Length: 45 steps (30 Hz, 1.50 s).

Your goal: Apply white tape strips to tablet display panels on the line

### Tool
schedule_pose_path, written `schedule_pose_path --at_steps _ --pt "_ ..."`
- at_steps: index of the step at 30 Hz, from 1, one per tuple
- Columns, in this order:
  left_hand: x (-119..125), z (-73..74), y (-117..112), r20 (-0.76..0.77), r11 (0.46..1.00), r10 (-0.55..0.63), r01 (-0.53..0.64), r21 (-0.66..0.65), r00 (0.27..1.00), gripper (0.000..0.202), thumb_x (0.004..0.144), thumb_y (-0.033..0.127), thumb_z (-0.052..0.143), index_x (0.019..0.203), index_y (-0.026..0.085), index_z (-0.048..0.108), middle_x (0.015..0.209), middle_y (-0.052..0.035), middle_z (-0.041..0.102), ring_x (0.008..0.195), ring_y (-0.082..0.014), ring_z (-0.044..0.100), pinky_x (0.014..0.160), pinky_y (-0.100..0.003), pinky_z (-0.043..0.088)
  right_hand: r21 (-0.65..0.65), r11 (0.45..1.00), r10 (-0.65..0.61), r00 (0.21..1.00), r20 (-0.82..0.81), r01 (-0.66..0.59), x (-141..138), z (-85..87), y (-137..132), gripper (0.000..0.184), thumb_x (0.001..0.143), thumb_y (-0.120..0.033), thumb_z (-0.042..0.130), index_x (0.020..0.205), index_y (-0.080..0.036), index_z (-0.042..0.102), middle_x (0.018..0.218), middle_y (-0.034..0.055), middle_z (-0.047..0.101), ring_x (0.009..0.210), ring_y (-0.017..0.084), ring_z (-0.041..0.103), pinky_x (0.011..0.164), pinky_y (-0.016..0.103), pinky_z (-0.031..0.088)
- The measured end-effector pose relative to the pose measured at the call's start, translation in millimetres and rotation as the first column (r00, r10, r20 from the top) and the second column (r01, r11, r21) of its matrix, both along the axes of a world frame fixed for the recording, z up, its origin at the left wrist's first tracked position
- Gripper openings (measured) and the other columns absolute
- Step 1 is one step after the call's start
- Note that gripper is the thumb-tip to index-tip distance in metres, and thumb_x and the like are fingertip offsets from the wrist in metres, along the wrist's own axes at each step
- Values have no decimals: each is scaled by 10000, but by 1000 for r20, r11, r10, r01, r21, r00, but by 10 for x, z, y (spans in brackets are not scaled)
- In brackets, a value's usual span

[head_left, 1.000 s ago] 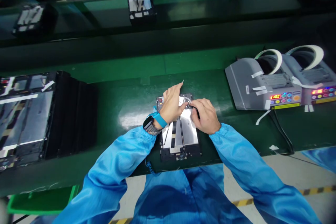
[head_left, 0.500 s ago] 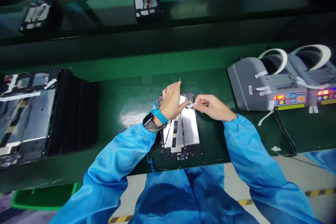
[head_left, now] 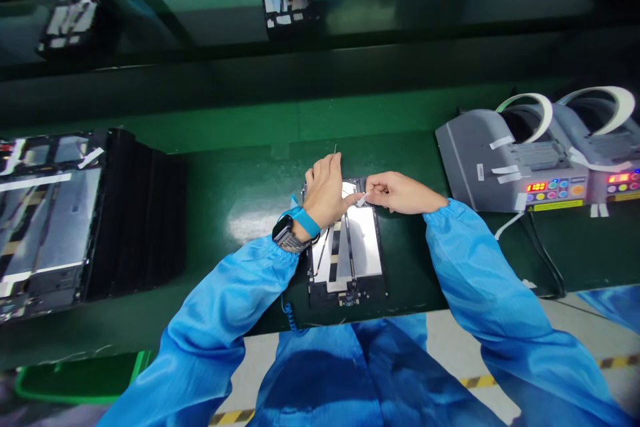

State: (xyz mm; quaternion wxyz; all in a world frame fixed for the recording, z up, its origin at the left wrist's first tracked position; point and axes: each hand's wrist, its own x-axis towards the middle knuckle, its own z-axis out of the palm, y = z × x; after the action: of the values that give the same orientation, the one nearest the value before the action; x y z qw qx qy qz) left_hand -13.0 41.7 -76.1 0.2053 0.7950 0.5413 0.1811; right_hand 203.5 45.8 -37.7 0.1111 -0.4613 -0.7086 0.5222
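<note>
Device (head_left: 365, 247) lies flat on the bench (head_left: 240, 193), at 12 o'clock from the wearer's torso. Left hand (head_left: 325, 190) covers its 11 o'clock area, palm down, fingers close together, thumb apart and pointing to 3 o'clock; whether these fingers grip anything cannot be told. Right hand (head_left: 397, 192) stands at 1 o'clock with thumb and index narrowed on a small white strip (head_left: 362, 199), just beside the left thumb. Caution: if the strip is adhesive, a pull at an angle may skew or crease it, and it may cling to the fingertips on release. Uneven pressure from the left hand may turn the device. Coil cord (head_left: 289, 312), between 7 and 8 o'clock, may snag if the left arm swings.
</note>
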Motion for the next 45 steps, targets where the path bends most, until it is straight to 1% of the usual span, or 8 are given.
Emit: schedule_pose_path --at_steps 6,13,20,22,26,28,36,45 --pt "1 -13 -14 17 1000 18 -18 7 1000 985 828 537 806 1587 141 319 1623 -278 389 1478 -461 384 1173 -630 315 42 999 -15 999 49 13 -16 -16 -8 176 886 -306 621 744 -216 567 612 -45 527 581 123 481 571 264 324" --pt "13 2 -42 12 1000 31 -31 -1 999 994 835 522 805 1594 131 297 1639 -301 355 1496 -472 358 1176 -653 294 158 987 -49 985 166 23 -69 -6 -64 161 878 -256 623 729 -218 574 648 -24 600 600 136 498 588 275 326" --pt "10 8 -50 -4 999 41 -41 -5 999 998 831 538 805 1594 132 306 1645 -300 351 1494 -470 359 1172 -651 304 165 983 -105 981 165 77 -88 -4 -115 179 885 -278 620 723 -216 579 644 -21 594 601 135 501 592 279 327" --pt "18 35 -55 -25 999 46 -46 -21 999 994 840 545 790 1596 123 301 1645 -305 349 1497 -470 357 1174 -655 303 141 986 -111 986 123 94 -69 -15 -113 222 886 -323 628 704 -216 561 630 -26 561 594 131 476 586 277 323" --pt "41 95 -65 -63 997 61 -64 -50 996 985 852 529 776 1596 99 296 1649 -316 337 1506 -461 351 1187 -645 295 -45 993 -107 993 -47 105 -10 -34 -95 282 891 -448 646 751 -212 578 626 -34 530 582 131 474 583 276 343" --pt "47 109 -66 -69 996 65 -69 -61 995 988 849 518 783 1594 87 299 1653 -321 329 1509 -459 347 1193 -640 290 -89 991 -107 991 -75 100 2 -38 -86 300 885 -477 657 773 -206 595 633 -34 531 585 130 476 586 277 347" --pt "25 57 -60 -45 998 57 -58 -31 997 987 837 520 788 1601 124 304 1652 -297 342 1505 -457 349 1183 -645 298 86 988 -139 983 122 129 -92 -37 -114 229 884 -347 641 710 -208 590 623 -34 556 592 127 458 601 281 313" --pt "23 50 -53 -51 998 52 -53 -29 997 996 837 548 776 1602 124 301 1653 -295 340 1500 -460 352 1180 -654 301 201 977 -151 899 412 72 -253 155 -162 196 879 -210 613 696 -229 543 666 -16 617 634 154 528 606 296 277"
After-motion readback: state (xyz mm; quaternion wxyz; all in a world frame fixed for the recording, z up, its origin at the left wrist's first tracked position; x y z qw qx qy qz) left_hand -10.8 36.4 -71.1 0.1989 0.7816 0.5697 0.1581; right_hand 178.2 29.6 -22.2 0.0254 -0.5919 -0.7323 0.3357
